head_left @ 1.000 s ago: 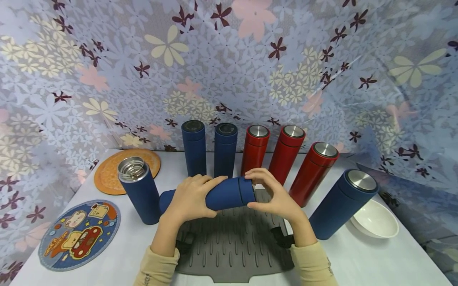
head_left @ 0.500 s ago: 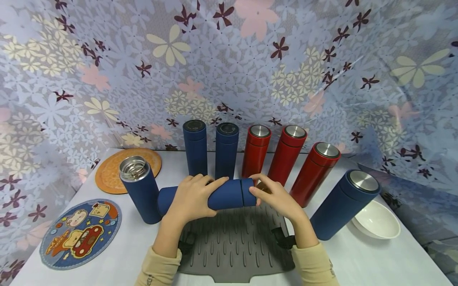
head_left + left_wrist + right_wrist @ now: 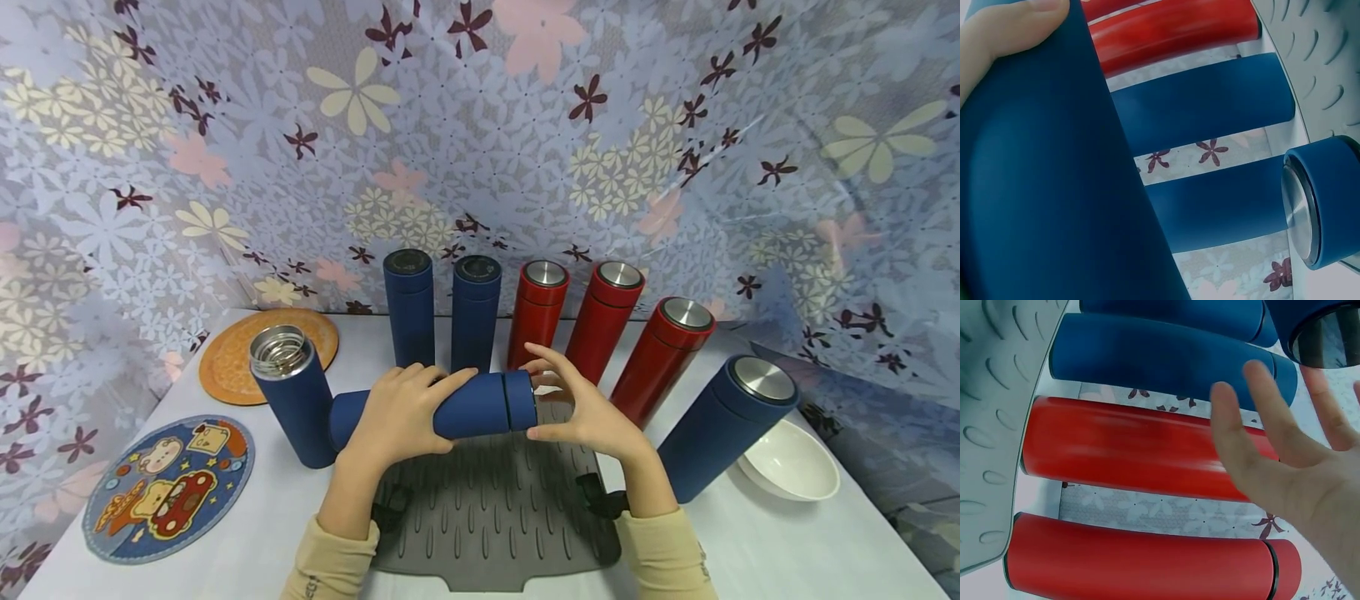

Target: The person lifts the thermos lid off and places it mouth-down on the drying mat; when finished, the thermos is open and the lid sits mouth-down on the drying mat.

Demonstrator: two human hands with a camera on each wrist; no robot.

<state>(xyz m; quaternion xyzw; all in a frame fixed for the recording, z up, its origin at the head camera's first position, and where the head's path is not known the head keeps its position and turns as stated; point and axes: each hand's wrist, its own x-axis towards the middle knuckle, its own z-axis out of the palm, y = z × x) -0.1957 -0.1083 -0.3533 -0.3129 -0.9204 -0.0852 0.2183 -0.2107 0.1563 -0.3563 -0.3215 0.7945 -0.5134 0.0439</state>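
My left hand (image 3: 397, 414) grips the body of a blue thermos (image 3: 472, 408), held nearly level above a grey ridged mat (image 3: 480, 517). The left wrist view shows the thumb (image 3: 1016, 28) pressed on that thermos. At its right end, a dark seam separates the blue lid (image 3: 520, 400) from the body. My right hand (image 3: 588, 408) is around the lid's end with fingers spread. In the right wrist view those fingers (image 3: 1279, 419) are extended, apart from the lid's steel end (image 3: 1329, 340). A lidless blue thermos (image 3: 296, 408) stands upright at left, its steel threaded neck showing.
Behind stand two blue thermoses (image 3: 411, 312) and several red ones (image 3: 663, 358); another blue thermos (image 3: 731, 421) and a white bowl (image 3: 791, 462) are at right. Two round mats (image 3: 168, 492) lie left. In the left wrist view, a blue lid-like piece (image 3: 1335, 200) shows a steel disc.
Half a second ago my right fingers were closed in on the lid; now they have spread and backed off to the right. The left hand keeps its grip.
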